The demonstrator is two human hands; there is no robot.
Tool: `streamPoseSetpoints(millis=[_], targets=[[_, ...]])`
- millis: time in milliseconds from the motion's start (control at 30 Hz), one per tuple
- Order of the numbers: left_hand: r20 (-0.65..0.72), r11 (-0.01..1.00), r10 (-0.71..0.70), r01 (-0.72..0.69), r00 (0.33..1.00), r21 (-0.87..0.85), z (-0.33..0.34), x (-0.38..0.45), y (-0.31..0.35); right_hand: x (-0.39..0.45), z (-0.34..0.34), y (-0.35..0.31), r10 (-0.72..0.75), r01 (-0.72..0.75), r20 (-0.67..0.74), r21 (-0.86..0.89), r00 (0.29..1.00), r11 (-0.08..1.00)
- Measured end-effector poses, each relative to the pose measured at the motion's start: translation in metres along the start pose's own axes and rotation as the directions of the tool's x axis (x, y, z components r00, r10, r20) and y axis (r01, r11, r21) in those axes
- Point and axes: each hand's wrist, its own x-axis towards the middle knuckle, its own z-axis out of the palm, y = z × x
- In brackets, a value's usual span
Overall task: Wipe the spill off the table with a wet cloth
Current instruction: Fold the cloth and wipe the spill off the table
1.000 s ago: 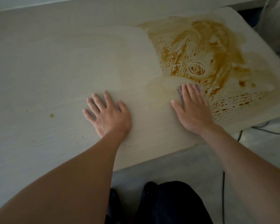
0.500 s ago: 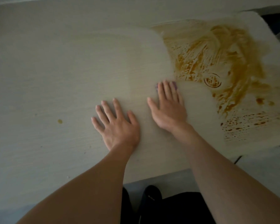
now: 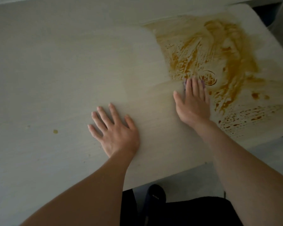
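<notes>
Orange-brown spill (image 3: pixel 219 59) smeared in streaks across the far right part of the pale wooden table (image 3: pixel 64 70), thinning to droplets near the right front edge. One small drop (image 3: pixel 55 131) sits alone, well to the left. Purple cloth (image 3: pixel 185 82) lies at the spill's near edge, mostly hidden, only slivers showing.

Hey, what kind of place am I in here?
Probably an indoor room at home or an office, though little shows. There's a pale wood-grain table smeared with an orange-brown spill, a grey hard floor, and a cable running along it.
</notes>
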Motion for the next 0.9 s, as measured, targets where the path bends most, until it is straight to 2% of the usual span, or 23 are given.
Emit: streamPoseSetpoints(millis=[100,267,400,467,567,733,800,900], targets=[[0.007,1.0,0.008,-0.008,1.0,0.002,0.0,0.0,0.0,0.026,0.0,-0.035,0.053,-0.054,0.029,0.043,0.998,0.998],[0.009,1.0,0.008,-0.008,1.0,-0.001,-0.002,-0.001,0.001,0.001,0.008,-0.088,-0.206,0.204,0.039,0.046,0.978,0.978],[0.017,1.0,0.012,-0.012,1.0,-0.002,-0.002,0.0,0.0,-0.037,0.011,-0.057,-0.371,0.37,0.039,0.031,0.928,0.929],[0.022,1.0,0.016,-0.016,1.0,0.001,-0.001,0.0,-0.001,-0.04,0.009,-0.034,-0.328,0.327,0.039,0.033,0.944,0.945],[0.017,1.0,0.021,-0.021,1.0,0.0,-0.001,-0.001,-0.001,-0.019,0.004,-0.018,-0.178,0.178,0.045,0.009,0.983,0.984],[0.016,1.0,0.021,-0.021,1.0,-0.005,0.0,0.0,0.0,0.031,0.0,-0.039,0.022,-0.023,0.017,0.047,1.0,0.999],[0.009,1.0,0.021,-0.021,1.0,-0.002,0.001,0.0,0.0,0.042,0.001,-0.053,0.032,-0.034,0.027,0.058,0.999,0.998],[-0.003,1.0,0.019,-0.019,1.0,-0.002,0.002,0.0,-0.001,0.043,0.002,-0.076,-0.055,0.053,0.041,0.059,0.998,0.997]])
